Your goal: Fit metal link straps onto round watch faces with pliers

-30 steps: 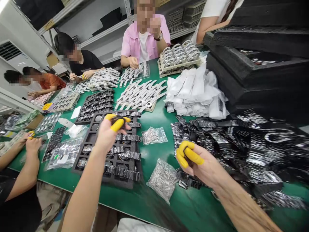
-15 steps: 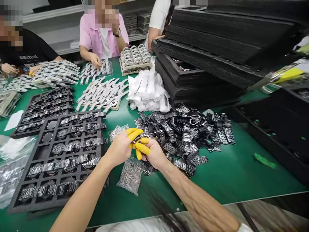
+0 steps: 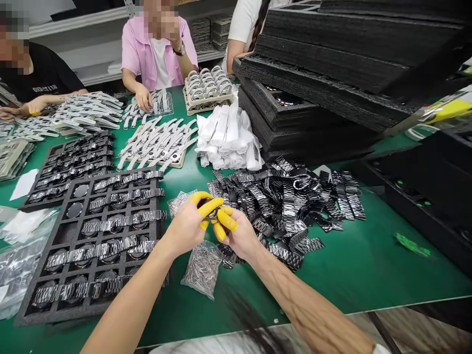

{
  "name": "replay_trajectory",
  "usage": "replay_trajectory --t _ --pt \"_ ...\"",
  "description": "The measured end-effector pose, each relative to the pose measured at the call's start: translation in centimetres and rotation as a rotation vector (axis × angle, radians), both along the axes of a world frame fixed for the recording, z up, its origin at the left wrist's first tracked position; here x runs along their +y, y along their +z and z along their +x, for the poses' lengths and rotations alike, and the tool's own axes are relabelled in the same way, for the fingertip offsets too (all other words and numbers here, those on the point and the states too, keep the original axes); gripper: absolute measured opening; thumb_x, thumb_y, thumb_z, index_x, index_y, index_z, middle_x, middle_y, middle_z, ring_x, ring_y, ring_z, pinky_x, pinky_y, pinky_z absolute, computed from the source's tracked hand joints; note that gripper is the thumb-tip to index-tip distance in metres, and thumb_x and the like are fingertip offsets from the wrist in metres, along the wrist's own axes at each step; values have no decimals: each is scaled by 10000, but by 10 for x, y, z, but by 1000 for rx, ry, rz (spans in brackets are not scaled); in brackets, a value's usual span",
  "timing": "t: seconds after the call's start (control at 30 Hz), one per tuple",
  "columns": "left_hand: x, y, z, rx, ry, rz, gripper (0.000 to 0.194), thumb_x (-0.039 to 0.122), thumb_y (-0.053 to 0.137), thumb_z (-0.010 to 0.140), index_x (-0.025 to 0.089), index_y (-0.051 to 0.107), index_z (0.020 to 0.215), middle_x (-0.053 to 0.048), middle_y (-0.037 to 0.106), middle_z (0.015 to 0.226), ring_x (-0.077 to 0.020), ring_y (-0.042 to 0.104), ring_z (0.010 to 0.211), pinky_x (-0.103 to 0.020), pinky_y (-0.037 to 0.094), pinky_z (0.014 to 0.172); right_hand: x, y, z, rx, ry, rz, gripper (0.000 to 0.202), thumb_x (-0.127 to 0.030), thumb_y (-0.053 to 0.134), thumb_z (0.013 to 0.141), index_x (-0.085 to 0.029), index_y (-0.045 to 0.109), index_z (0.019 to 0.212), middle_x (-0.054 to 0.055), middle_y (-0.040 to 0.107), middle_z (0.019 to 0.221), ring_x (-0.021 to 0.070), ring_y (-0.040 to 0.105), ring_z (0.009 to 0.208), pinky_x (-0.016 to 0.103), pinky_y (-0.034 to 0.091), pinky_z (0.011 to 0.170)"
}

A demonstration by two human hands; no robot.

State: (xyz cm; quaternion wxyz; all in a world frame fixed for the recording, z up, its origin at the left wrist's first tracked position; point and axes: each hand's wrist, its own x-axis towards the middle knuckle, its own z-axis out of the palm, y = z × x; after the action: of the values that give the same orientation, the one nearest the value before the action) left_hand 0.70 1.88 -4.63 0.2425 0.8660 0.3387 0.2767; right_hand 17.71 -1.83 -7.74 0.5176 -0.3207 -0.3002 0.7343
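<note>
My left hand (image 3: 187,225) and my right hand (image 3: 239,235) meet in front of me, yellow cots covering several of their fingertips. Between the fingers of my left hand is a small dark watch case (image 3: 211,213), mostly hidden. My right fingers are closed against its near right side; whether they also pinch a small part is hidden. Just beyond and to the right lies a heap of black metal watch bands (image 3: 291,196). Below the hands is a clear bag of thin metal pins (image 3: 202,268), and another bag of pins (image 3: 179,202) shows behind my left hand.
To the left, a black foam tray (image 3: 70,246) holds watches with metal bands, and a second tray (image 3: 83,157) sits behind it. White-strapped watches (image 3: 158,142) and white wrapped bundles (image 3: 228,135) lie farther back. Tall black foam trays (image 3: 332,64) rise at right. Several people sit opposite.
My hands stay together on the watch case, with my right fingers slightly turned against it. The whole view has shifted a little. The person at far left has moved their hands.
</note>
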Motion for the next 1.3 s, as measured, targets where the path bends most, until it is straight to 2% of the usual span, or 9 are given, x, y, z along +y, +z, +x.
replay_trajectory --t 0.13,0.23,0.5,0.93,1.03,1.1,1.13,1.2,1.3 --pt "-3 4 1 -88 -76 -27 491 226 480 1010 247 580 1491 -149 528 1354 -302 557 1264 -527 492 1125 -2 1 0 5 -40 -2 490 -629 845 803 -202 608 769 -74 530 448 63 350 365 209 231 398" --pt "-4 4 3 -113 -51 -41 420 285 488 1025 224 617 1420 -149 530 1325 -306 553 1259 -519 495 1112 -2 -1 0 4 -43 5 462 -600 841 820 -198 618 772 -75 519 454 65 340 377 213 221 404" --pt "-3 3 8 -173 -48 -66 324 235 518 990 224 646 1288 -111 561 1216 -258 606 1133 -442 547 1010 -3 -1 -1 -40 -39 10 431 -581 827 833 -191 648 798 -62 549 483 68 345 386 221 209 395" --pt "-4 5 5 -205 -93 -51 363 269 527 1010 221 605 1361 -137 589 1279 -282 602 1201 -481 527 1060 -3 -4 -1 -22 -6 0 483 -638 833 808 -198 633 798 -58 553 463 73 368 364 217 236 394" --pt "-2 2 5 -252 5 4 311 232 616 990 231 644 1300 -101 656 1163 -242 643 1090 -426 559 976 -1 -2 4 -8 -13 26 490 -679 777 846 -209 635 847 -43 605 535 84 432 393 219 320 411" --pt "2 0 3 -319 134 57 166 237 710 958 241 703 1123 -52 673 1007 -210 648 966 -386 569 897 2 -1 12 -40 28 72 506 -704 749 855 -221 656 973 -10 688 687 118 555 493 239 436 465" --pt "5 -1 2 -386 208 79 114 259 771 926 241 709 1020 -33 667 956 -199 648 928 -367 571 865 3 -2 17 -91 88 97 516 -693 763 850 -226 658 1044 12 724 789 138 618 573 257 496 516" --pt "13 -2 -3 -601 368 72 208 318 861 862 238 679 925 -18 674 968 -186 675 935 -341 583 852 6 -5 27 -265 250 133 492 -626 791 862 -225 656 1111 42 752 944 156 677 691 283 563 616" --pt "24 -4 -9 -954 555 -15 282 386 834 897 261 619 1030 -21 703 1125 -172 745 944 -335 614 857 11 -14 36 -531 437 131 361 -533 724 955 -194 663 1063 42 754 919 124 654 629 268 545 611"
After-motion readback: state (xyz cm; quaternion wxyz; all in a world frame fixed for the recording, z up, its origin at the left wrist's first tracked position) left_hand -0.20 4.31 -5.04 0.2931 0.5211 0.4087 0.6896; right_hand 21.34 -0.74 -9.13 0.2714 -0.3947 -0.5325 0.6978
